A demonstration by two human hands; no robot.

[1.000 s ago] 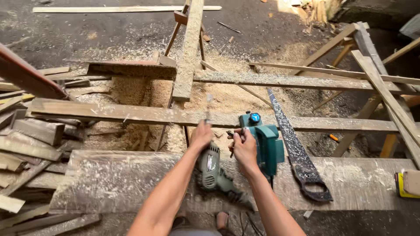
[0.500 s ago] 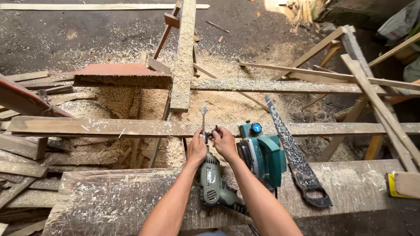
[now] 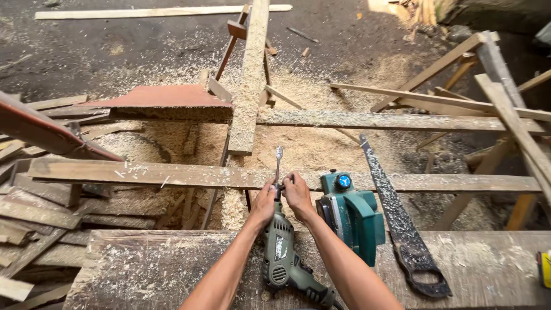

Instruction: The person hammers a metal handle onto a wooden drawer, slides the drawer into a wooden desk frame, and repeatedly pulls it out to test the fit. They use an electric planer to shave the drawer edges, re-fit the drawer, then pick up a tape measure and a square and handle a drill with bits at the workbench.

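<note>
Here, in the head view, both hands are closing their fingers around the chuck of a green drill (image 3: 281, 252) lying on the dusty plank (image 3: 143, 270): left hand (image 3: 265, 204), right hand (image 3: 298, 195). A teal planer (image 3: 353, 218) is sitting just beside, then a handsaw (image 3: 396, 218).

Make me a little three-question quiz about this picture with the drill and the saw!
1. True or false: both hands, the left hand and the right hand, are at the front end of the green drill.
2. Which tool lies right beside the drill, on its right? A) teal electric planer B) hammer C) paint roller
3. What covers the workbench plank and the ground around it?

Key: 1 true; 2 A; 3 sawdust and wood shavings.
</note>
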